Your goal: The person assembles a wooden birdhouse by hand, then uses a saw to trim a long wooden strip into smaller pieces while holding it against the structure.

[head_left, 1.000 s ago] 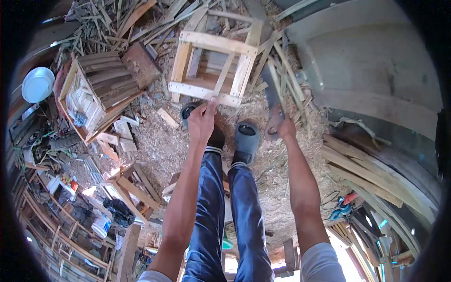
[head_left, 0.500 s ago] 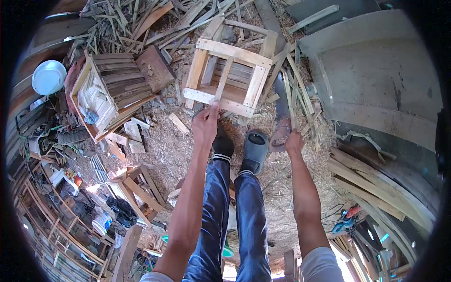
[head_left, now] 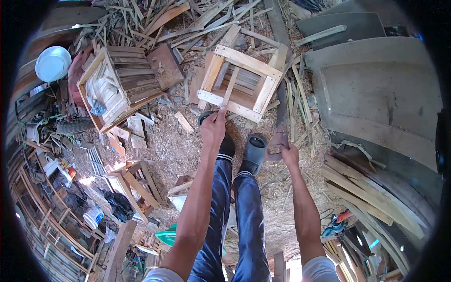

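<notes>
My left hand point(head_left: 213, 126) pinches the lower end of a thin wooden strip point(head_left: 230, 87). That strip lies across the opening of a small wooden frame point(head_left: 246, 62), boxy and tilted on the floor. My right hand point(head_left: 290, 156) is closed at the brown handle of a handsaw point(head_left: 276, 142), its fingers at the grip opening. The saw's long dark blade point(head_left: 282, 110) points away from me, beside the frame. Between my hands, a grey slide sandal point(head_left: 256, 149) is on one foot.
Wood offcuts point(head_left: 202, 23) pile up behind the frame, over sawdust. At left stand a slatted wooden piece point(head_left: 134, 70) and a white basin point(head_left: 53, 64). A large grey panel point(head_left: 376, 89) leans at right, above stacked boards point(head_left: 371, 188). A blue power tool point(head_left: 334, 226) sits lower right.
My right hand has moved left and slightly down, from beside the saw handle onto it. The left hand still pinches the strip. The view has shifted slightly.
</notes>
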Available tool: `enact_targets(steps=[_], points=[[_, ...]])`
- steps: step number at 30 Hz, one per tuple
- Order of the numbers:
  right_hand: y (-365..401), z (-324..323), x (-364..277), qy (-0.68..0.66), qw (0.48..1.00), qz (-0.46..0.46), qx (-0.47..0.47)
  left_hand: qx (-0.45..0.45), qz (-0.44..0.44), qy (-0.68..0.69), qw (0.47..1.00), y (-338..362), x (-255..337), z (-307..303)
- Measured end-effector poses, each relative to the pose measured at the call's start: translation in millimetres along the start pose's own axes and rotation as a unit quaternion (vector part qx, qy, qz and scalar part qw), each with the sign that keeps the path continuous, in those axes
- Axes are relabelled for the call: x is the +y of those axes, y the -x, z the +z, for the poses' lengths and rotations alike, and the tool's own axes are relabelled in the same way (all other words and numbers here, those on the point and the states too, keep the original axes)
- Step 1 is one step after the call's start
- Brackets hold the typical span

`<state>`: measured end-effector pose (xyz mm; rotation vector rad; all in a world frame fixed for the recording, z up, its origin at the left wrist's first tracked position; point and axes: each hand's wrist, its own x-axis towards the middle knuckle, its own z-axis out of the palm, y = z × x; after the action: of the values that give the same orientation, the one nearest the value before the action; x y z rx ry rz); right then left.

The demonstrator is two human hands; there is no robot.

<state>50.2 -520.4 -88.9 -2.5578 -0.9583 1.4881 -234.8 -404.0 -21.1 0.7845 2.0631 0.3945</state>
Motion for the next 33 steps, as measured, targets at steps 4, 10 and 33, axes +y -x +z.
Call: enact_targets(steps=[4,10,33], points=[[22.1,-16.6,-19.2,-0.064,0.996,-0.048,0.033,0.001,-0.024,-0.02,1.0,-6.3,11.7,-7.4],[40.3,-32.4,-57.2,-0.372,0.924,-0.049,0.073,0.013,0.031,-0.015,0.999,-4.7,4.4,-6.2],[79.0,-57.2,-107.6,-0.464,0.871,-0.04,0.155,0.005,0.006,-0.018,1.0,-15.0,-0.6,3.7]])
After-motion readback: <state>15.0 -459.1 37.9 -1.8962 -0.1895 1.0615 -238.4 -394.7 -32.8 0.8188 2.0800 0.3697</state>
